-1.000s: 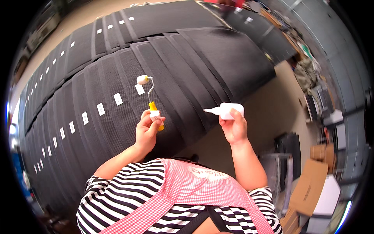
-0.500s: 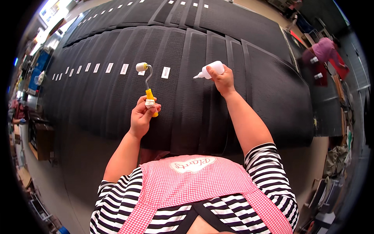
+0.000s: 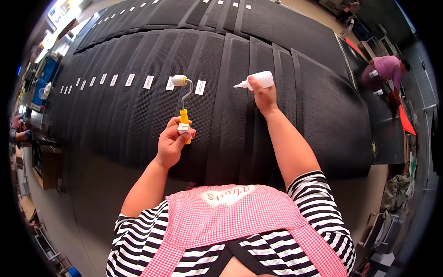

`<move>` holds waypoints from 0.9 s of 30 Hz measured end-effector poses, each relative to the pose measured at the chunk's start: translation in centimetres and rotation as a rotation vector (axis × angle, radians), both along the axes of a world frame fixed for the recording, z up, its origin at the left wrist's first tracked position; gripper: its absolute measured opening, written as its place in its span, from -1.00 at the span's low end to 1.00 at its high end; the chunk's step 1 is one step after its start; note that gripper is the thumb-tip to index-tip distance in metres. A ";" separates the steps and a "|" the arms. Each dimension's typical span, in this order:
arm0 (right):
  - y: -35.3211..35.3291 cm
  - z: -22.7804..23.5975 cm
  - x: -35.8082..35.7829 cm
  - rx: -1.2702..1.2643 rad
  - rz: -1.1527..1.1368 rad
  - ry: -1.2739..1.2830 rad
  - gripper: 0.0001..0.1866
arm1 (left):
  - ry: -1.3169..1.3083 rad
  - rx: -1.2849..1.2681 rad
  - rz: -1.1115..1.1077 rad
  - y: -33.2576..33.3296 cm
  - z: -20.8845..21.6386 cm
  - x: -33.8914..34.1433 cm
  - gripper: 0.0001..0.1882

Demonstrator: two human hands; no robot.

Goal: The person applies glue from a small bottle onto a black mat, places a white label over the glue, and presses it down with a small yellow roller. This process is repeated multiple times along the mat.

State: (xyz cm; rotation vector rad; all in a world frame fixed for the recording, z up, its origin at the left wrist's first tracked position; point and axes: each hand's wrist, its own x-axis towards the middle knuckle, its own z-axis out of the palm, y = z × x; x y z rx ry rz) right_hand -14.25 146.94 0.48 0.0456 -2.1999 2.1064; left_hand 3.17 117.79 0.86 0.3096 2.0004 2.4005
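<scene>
My left hand (image 3: 171,144) is closed around the yellow handle of a small paint roller (image 3: 184,115), along with what looks like a little stack of white labels pinched against the handle. The roller's white head points up and to the left above the mats. In my right hand (image 3: 265,98) is a white squeeze bottle (image 3: 261,80), tilted so its narrow nozzle points left. Both hands are over overlapping black ribbed mats (image 3: 230,120). A white label (image 3: 200,87) lies on a mat between the roller and the bottle.
A row of white labels (image 3: 130,80) runs leftward across the mats. More black mats (image 3: 286,27) with labels lie behind. At the right edge another person in a pink top (image 3: 387,69) bends near a red sheet (image 3: 406,121). A cardboard box (image 3: 48,166) stands at left.
The roller and my left hand have shifted slightly right. The bottle has turned more level and moved a little right. The person at right has changed posture.
</scene>
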 end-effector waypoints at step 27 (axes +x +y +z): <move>-0.4 -0.5 0.3 0.076 0.008 0.030 -0.68 | 0.014 0.054 -0.004 -0.3 -0.3 0.1 -0.83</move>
